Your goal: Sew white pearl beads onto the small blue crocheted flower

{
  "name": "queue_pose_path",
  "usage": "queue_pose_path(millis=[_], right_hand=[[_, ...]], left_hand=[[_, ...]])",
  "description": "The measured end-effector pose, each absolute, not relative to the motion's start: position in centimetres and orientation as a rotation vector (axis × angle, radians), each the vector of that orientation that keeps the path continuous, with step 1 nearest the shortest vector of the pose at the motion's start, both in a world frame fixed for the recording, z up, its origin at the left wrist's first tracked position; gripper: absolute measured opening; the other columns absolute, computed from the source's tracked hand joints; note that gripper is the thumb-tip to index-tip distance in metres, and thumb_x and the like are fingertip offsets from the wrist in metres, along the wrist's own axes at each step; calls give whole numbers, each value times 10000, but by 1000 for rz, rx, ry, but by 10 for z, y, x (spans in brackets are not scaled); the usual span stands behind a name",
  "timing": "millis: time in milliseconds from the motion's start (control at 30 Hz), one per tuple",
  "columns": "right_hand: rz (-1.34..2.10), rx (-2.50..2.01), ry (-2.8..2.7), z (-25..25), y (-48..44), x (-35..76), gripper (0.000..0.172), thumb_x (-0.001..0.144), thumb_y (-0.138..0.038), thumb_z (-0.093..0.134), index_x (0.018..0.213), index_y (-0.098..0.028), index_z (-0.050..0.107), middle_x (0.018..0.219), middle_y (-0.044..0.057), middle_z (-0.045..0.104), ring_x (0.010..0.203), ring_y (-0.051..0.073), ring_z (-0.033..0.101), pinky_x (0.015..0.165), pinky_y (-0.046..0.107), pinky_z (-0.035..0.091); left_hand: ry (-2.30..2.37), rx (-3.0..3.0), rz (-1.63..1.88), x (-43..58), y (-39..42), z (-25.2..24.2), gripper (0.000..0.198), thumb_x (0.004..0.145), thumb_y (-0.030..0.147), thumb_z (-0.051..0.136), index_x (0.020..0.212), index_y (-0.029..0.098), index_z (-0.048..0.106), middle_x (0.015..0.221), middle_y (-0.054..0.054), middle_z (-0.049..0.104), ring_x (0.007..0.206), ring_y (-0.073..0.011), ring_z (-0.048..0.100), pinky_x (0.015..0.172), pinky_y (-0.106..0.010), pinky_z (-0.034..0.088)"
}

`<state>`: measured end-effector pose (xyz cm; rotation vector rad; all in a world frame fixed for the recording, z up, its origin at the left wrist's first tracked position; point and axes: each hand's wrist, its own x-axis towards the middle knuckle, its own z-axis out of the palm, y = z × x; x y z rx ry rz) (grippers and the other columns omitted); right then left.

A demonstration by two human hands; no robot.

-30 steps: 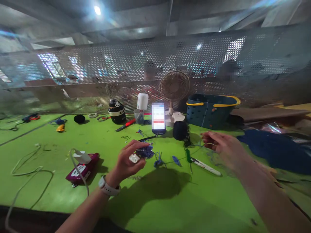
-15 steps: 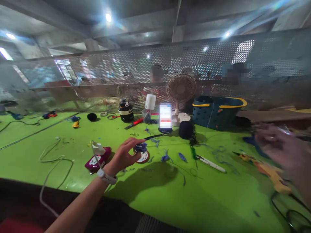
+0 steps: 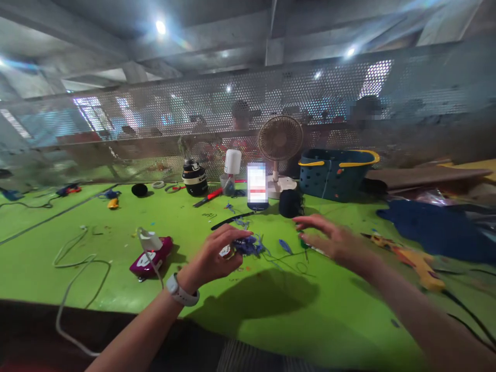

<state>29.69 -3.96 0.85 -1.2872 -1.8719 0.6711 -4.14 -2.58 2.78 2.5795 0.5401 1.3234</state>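
Observation:
My left hand (image 3: 220, 254), with a white watch on its wrist, curves its fingers and thumb around a tangled bundle of blue yarn scraps (image 3: 250, 245) low over the green table. A small round white piece with a red rim (image 3: 225, 251) shows partly behind that hand. My right hand (image 3: 337, 242) is over the table to the right, fingers and thumb apart, holding nothing visible. Beneath it lies a green-handled tool (image 3: 302, 239), mostly hidden. A small blue leaf-shaped piece (image 3: 285, 246) lies between the hands.
A phone (image 3: 257, 183), a fan (image 3: 280, 139), a dark yarn ball (image 3: 290, 203) and a blue basket (image 3: 333, 175) stand behind. At right lie a yellow glue gun (image 3: 420, 266) and dark blue cloth (image 3: 434, 230). A purple power strip (image 3: 151, 261) with a white cable is at left.
My right hand has come in from the far right toward the middle, leaving the blue cloth uncovered. My left hand and the yarn bundle have shifted right, over the loose scraps there.

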Motion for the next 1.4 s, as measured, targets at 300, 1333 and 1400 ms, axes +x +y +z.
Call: queue_pose_path(millis=[300, 1333, 1400], right_hand=[[1423, -1162, -2016, 36, -59, 211, 346, 748, -510, 705, 861, -185, 740, 831, 48, 721, 765, 189, 640, 755, 337, 486], [1463, -781, -916, 38, -52, 189, 290, 746, -389, 707, 615, -192, 540, 536, -56, 491, 414, 57, 342, 419, 223, 300], [1462, -770, -899, 40, -50, 191, 305, 727, -392, 726, 606, -187, 535, 556, -59, 501, 409, 45, 322, 412, 214, 292]], left_hand=[[463, 2481, 1312, -39, -30, 35, 518, 705, 14, 572, 1194, 185, 559, 1041, -78, 676, 903, -190, 622, 774, -369, 528], [598, 2138, 1079, 5, -46, 10, 278, 675, 55, 576, 923, 172, 531, 825, -27, 575, 712, -138, 547, 637, -255, 474], [598, 2100, 1054, 4, -46, 9, 284, 673, 50, 578, 925, 171, 531, 836, -32, 576, 729, -142, 554, 654, -261, 482]])
